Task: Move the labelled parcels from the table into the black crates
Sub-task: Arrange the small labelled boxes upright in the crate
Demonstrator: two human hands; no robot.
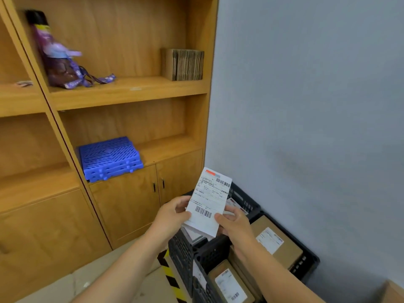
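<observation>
Parcel (207,204), flat and white with a barcoded shipping label, sits pinched between my left hand (172,215) and right hand (235,224). I hold it above the black crates (244,202), where brown labelled boxes (275,239) lie.

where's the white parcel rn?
Head view, lower centre: the white parcel is held by the left hand and right hand, above the black crates.

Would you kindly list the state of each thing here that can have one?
white labelled parcel: held up above the crates
left hand: gripping parcel's left edge
right hand: gripping parcel's right edge
black crates: holding brown labelled boxes
cabinet doors: closed
</observation>
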